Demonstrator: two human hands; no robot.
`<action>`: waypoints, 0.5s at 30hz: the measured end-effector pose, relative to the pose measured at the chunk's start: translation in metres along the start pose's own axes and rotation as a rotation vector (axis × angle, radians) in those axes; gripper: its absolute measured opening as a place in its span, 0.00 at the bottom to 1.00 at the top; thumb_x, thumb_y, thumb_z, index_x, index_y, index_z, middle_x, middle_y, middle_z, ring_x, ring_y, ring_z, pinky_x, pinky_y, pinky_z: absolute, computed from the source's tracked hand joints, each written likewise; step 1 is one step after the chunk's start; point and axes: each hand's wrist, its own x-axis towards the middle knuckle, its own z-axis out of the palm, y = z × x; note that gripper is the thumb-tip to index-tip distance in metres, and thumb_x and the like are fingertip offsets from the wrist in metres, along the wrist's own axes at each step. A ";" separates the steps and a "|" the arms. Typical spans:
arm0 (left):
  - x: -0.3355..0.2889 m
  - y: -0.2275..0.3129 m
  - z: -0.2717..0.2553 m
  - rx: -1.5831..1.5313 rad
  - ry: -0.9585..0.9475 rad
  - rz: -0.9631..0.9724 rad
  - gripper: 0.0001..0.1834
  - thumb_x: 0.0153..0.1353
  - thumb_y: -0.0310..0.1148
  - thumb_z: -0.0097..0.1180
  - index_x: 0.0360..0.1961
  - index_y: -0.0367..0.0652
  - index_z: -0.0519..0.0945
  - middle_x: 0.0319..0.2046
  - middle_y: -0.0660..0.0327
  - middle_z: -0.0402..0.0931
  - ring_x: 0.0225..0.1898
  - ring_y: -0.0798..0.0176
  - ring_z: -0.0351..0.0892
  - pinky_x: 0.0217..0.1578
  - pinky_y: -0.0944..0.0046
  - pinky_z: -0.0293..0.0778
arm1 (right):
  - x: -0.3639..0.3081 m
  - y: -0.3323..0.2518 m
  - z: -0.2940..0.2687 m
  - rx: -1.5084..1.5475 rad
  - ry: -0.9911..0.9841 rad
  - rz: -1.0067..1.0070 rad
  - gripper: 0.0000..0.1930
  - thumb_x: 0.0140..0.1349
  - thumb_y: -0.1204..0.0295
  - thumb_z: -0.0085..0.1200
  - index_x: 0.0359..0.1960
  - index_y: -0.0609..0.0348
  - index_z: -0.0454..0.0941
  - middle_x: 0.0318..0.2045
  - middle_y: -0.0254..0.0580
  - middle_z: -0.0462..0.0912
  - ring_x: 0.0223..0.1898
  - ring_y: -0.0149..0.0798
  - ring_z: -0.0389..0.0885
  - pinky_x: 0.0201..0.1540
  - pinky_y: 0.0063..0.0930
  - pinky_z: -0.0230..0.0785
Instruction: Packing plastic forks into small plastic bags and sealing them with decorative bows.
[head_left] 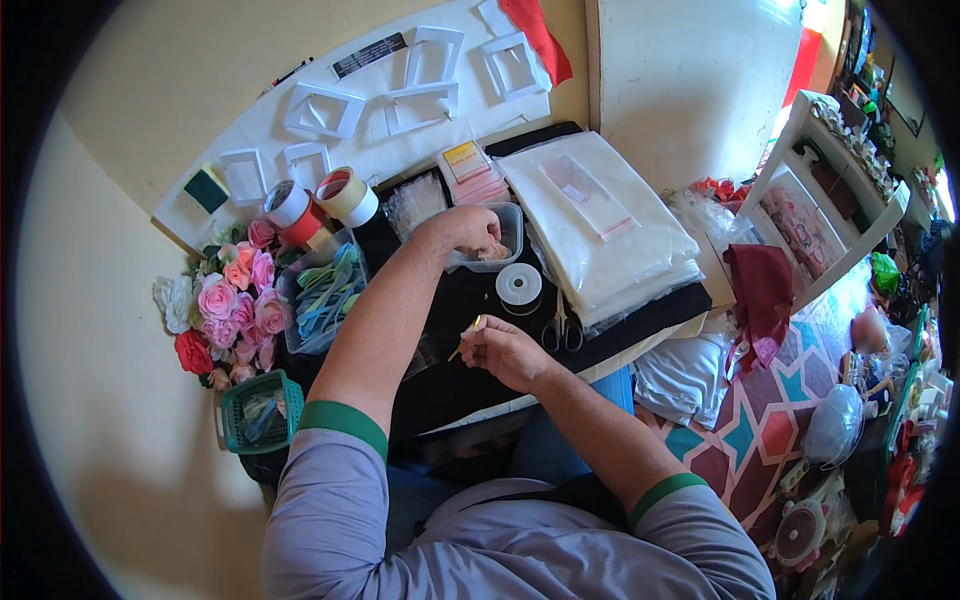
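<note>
My left hand (468, 230) reaches down into a clear plastic tub (517, 232) on the black-covered table. Its fingers are closed at small beige-pink pieces (492, 251) inside; what they grip is partly hidden. Nearer to me, my right hand (508, 355) is raised at the table's near side, thumb and fingers pinched together on a small thin gold-coloured piece (455, 353), too small to name further. Between the hands stands a white-topped spool (519, 287) of dark cord. Black-handled scissors (562, 328) lie right of the spool.
Stacked clear plastic sheets (610, 250) cover the table's right. Tape rolls (347, 196), a tub of blue-green ribbon loops (328, 290) and artificial roses (235, 305) crowd the left, above a green basket (262, 412). White paper frames (325, 110) lean along the wall.
</note>
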 end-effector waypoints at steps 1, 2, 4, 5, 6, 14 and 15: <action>0.002 -0.007 0.000 0.003 0.000 -0.002 0.14 0.53 0.30 0.63 0.40 0.39 0.79 0.30 0.60 0.81 0.27 0.67 0.79 0.26 0.65 0.73 | 0.000 0.000 0.001 0.001 -0.003 0.005 0.03 0.63 0.73 0.54 0.36 0.56 0.73 0.31 0.36 0.78 0.35 0.31 0.78 0.43 0.27 0.69; 0.004 -0.016 0.001 0.024 0.014 0.096 0.14 0.53 0.31 0.63 0.41 0.39 0.79 0.31 0.60 0.81 0.29 0.68 0.79 0.29 0.65 0.73 | 0.001 0.000 0.003 0.002 -0.006 0.008 0.03 0.63 0.73 0.54 0.36 0.56 0.73 0.32 0.36 0.78 0.35 0.31 0.78 0.43 0.27 0.69; 0.005 -0.019 0.002 0.049 0.022 0.200 0.15 0.53 0.33 0.63 0.42 0.40 0.79 0.32 0.61 0.81 0.31 0.68 0.79 0.31 0.65 0.74 | 0.001 0.001 0.003 0.003 -0.005 0.010 0.03 0.63 0.73 0.54 0.36 0.56 0.73 0.32 0.36 0.78 0.35 0.31 0.78 0.43 0.27 0.69; 0.004 -0.013 0.003 0.020 0.002 0.148 0.15 0.53 0.33 0.64 0.41 0.40 0.80 0.32 0.61 0.81 0.31 0.68 0.79 0.32 0.65 0.74 | 0.000 0.000 0.002 0.000 0.000 0.016 0.03 0.63 0.73 0.54 0.36 0.56 0.73 0.32 0.36 0.78 0.35 0.30 0.78 0.43 0.27 0.69; 0.002 -0.008 0.005 -0.009 -0.017 0.095 0.15 0.52 0.33 0.64 0.40 0.40 0.80 0.33 0.61 0.81 0.32 0.67 0.79 0.33 0.66 0.74 | -0.001 0.000 0.000 0.002 0.006 0.010 0.03 0.63 0.73 0.54 0.36 0.56 0.73 0.32 0.36 0.78 0.35 0.30 0.78 0.43 0.27 0.69; 0.005 -0.011 0.006 -0.023 -0.023 0.034 0.14 0.50 0.30 0.66 0.37 0.39 0.77 0.29 0.60 0.81 0.28 0.67 0.79 0.28 0.66 0.74 | 0.001 0.000 0.002 -0.002 0.009 0.026 0.04 0.63 0.72 0.55 0.36 0.54 0.73 0.32 0.35 0.78 0.35 0.30 0.78 0.43 0.27 0.69; 0.005 -0.012 0.005 -0.054 -0.042 0.018 0.14 0.50 0.30 0.66 0.37 0.40 0.76 0.28 0.60 0.80 0.27 0.67 0.78 0.27 0.65 0.73 | 0.001 0.000 0.002 0.000 0.011 0.027 0.04 0.63 0.72 0.55 0.36 0.54 0.73 0.32 0.35 0.78 0.35 0.30 0.78 0.43 0.27 0.69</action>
